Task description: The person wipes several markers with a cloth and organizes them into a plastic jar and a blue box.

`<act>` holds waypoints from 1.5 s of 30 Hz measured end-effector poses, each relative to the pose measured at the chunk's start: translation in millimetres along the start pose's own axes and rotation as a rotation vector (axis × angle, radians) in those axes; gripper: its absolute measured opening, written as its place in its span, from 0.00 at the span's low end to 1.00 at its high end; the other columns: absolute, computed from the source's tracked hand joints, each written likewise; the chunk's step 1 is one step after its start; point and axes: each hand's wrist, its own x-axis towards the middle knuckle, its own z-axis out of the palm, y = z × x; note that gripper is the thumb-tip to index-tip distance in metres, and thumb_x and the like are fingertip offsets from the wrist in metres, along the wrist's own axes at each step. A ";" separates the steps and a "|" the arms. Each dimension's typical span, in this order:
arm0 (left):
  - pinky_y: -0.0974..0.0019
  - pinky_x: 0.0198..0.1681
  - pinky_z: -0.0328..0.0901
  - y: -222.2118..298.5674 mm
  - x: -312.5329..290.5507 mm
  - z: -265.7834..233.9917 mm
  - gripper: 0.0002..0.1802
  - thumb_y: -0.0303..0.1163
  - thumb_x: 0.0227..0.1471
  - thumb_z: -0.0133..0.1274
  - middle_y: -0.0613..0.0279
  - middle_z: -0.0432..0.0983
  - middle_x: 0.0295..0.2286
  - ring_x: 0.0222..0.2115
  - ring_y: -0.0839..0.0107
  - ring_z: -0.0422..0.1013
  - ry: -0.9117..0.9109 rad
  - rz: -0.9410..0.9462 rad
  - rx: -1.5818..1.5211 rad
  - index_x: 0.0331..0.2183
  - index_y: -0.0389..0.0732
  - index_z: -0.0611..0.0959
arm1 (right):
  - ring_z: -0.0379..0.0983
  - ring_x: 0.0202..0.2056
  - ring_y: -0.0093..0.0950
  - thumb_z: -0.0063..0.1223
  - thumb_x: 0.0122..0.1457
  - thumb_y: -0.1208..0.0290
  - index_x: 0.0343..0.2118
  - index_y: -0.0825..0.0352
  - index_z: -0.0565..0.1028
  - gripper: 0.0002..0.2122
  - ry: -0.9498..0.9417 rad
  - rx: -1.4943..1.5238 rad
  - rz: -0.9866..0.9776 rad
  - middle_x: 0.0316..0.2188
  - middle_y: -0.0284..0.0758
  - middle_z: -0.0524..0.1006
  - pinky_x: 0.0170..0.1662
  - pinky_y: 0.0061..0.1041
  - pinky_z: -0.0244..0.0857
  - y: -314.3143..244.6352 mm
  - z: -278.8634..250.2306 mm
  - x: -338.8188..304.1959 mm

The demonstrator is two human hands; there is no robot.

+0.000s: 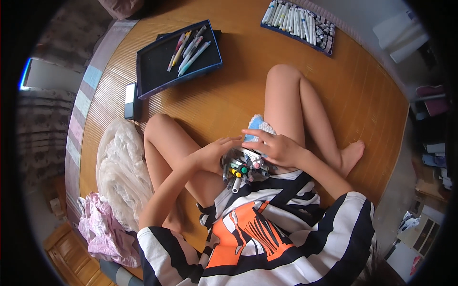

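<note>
A bundle of pens and markers (242, 170) sits in my lap, its ends toward me. Most are white, grey or black, with yellow, green and pink ends among them. My left hand (217, 153) curves round the bundle's left side, gripping it. Over its far right side lies my right hand (280, 148), fingers stretched and spread, index finger reaching left; its thumb is hidden. Just beyond that hand, between my legs, is a fluffy blue and white thing (256, 123), partly covered by the fingers; its kind is unclear.
A dark blue box tray (148, 81) with several loose pens stands ahead left on the mat (229, 95). A box of white markers (298, 24) lies at the far right. A black and white device (130, 101), sheer white fabric (119, 167) and pink cloth (105, 229) are at left.
</note>
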 end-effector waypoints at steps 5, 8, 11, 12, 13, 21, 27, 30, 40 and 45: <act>0.67 0.44 0.53 10.0 -19.8 -23.8 0.43 0.31 0.16 0.61 0.54 0.63 0.36 0.40 0.66 0.59 0.334 -0.086 -0.075 0.41 0.35 0.60 | 0.64 0.23 0.26 0.47 0.36 0.82 0.35 0.64 0.64 0.18 0.570 0.089 0.148 0.37 0.35 0.63 0.26 0.20 0.61 19.3 -17.8 7.3; 0.65 0.42 0.53 39.0 -31.6 -38.8 0.43 0.32 0.15 0.60 0.54 0.61 0.33 0.38 0.61 0.58 0.600 -0.076 -0.023 0.40 0.35 0.61 | 0.60 0.21 0.24 0.46 0.36 0.83 0.33 0.66 0.64 0.16 0.825 0.096 0.340 0.33 0.36 0.64 0.25 0.19 0.60 30.0 -8.3 32.8; 0.66 0.41 0.55 73.5 -37.0 -46.3 0.42 0.30 0.14 0.60 0.54 0.60 0.33 0.37 0.62 0.59 0.815 -0.136 -0.040 0.38 0.34 0.61 | 0.64 0.31 0.30 0.48 0.38 0.75 0.33 0.67 0.63 0.15 0.391 0.075 0.407 0.32 0.39 0.64 0.33 0.26 0.58 42.8 13.8 50.8; 0.68 0.40 0.56 81.8 -34.3 -50.1 0.41 0.29 0.14 0.60 0.55 0.61 0.33 0.37 0.66 0.59 0.853 -0.104 0.062 0.37 0.34 0.62 | 0.57 0.42 0.36 0.49 0.38 0.69 0.39 0.68 0.60 0.22 0.132 0.038 0.472 0.39 0.44 0.61 0.43 0.30 0.52 45.6 16.2 50.4; 0.70 0.41 0.56 85.2 -38.6 -44.7 0.41 0.28 0.14 0.61 0.56 0.60 0.34 0.38 0.69 0.59 0.933 -0.151 -0.004 0.38 0.32 0.61 | 0.57 0.42 0.36 0.49 0.38 0.69 0.39 0.68 0.60 0.22 0.131 0.047 0.438 0.39 0.44 0.61 0.43 0.30 0.52 36.4 19.2 52.5; 0.66 0.37 0.57 85.5 -16.0 -4.5 0.39 0.32 0.15 0.60 0.53 0.60 0.31 0.34 0.61 0.59 1.155 -0.298 0.133 0.36 0.33 0.63 | 0.42 0.51 0.27 0.64 0.23 0.58 0.49 0.68 0.41 0.51 0.317 0.547 0.033 0.49 0.39 0.48 0.51 0.25 0.38 -12.5 22.1 45.8; 0.68 0.39 0.57 87.4 -4.6 -6.6 0.41 0.29 0.17 0.61 0.55 0.61 0.33 0.34 0.69 0.61 1.085 -0.426 0.112 0.39 0.34 0.60 | 0.57 0.44 0.27 0.60 0.33 0.65 0.46 0.63 0.53 0.36 0.591 1.458 -0.063 0.42 0.37 0.60 0.46 0.24 0.52 -17.5 10.0 87.7; 0.66 0.35 0.57 112.6 3.6 -14.6 0.38 0.35 0.15 0.60 0.54 0.61 0.30 0.32 0.62 0.60 1.094 -0.473 0.370 0.36 0.35 0.64 | 0.58 0.43 0.32 0.53 0.38 0.63 0.45 0.58 0.55 0.29 0.553 1.896 0.003 0.41 0.40 0.61 0.46 0.28 0.52 -5.0 11.2 77.7; 0.65 0.32 0.58 92.3 9.6 -50.1 0.40 0.38 0.13 0.61 0.53 0.59 0.28 0.30 0.60 0.60 1.149 -0.275 0.373 0.35 0.35 0.65 | 0.64 0.34 0.24 0.60 0.31 0.69 0.43 0.69 0.55 0.33 0.622 1.523 -0.064 0.32 0.35 0.66 0.41 0.21 0.57 -4.8 -33.7 110.9; 0.65 0.33 0.58 125.2 -0.5 -60.7 0.41 0.37 0.13 0.61 0.55 0.61 0.28 0.32 0.61 0.60 1.212 -0.222 0.559 0.37 0.34 0.66 | 0.62 0.37 0.23 0.51 0.31 0.79 0.44 0.69 0.54 0.31 0.725 1.530 -0.177 0.35 0.35 0.65 0.41 0.18 0.55 -36.0 -54.6 109.6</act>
